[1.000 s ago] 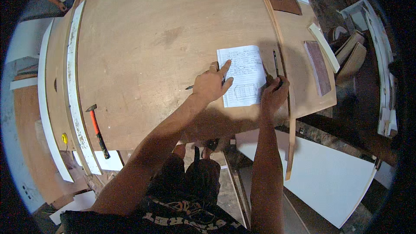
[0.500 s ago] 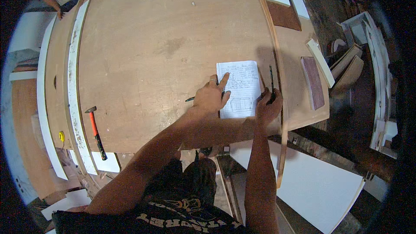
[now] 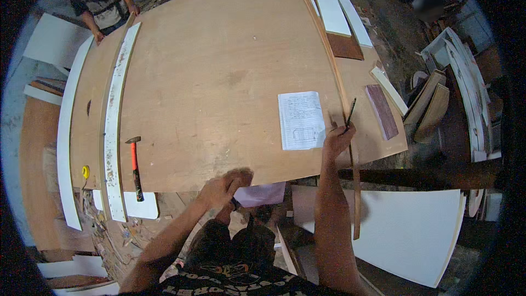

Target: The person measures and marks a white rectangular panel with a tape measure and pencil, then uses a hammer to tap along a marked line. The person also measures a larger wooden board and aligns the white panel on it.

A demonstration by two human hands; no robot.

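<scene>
My right hand (image 3: 339, 138) is closed around a slim dark pen or pencil (image 3: 350, 114), which points up and away. It is over the right side of a large plywood sheet (image 3: 192, 93), by a long thin wooden strip (image 3: 337, 77). Just left of that hand lies a sheet of paper (image 3: 301, 118) with handwriting and a drawn grid. My left hand (image 3: 226, 187) is at the plywood's near edge, blurred, its fingers curled. A small dark thing shows beneath it, too unclear to name.
A hammer (image 3: 135, 167) with a red and black handle lies left, near a yellow tape measure (image 3: 85, 172). Long white strips (image 3: 114, 115) run along the left side. White and brown offcuts (image 3: 333, 15) lie far right. Another person (image 3: 101, 0) stands at the far left corner.
My left hand has left the paper and moved down to the near edge. The right hand still has the pen and has moved slightly. The view has shifted, showing more of the far side.
</scene>
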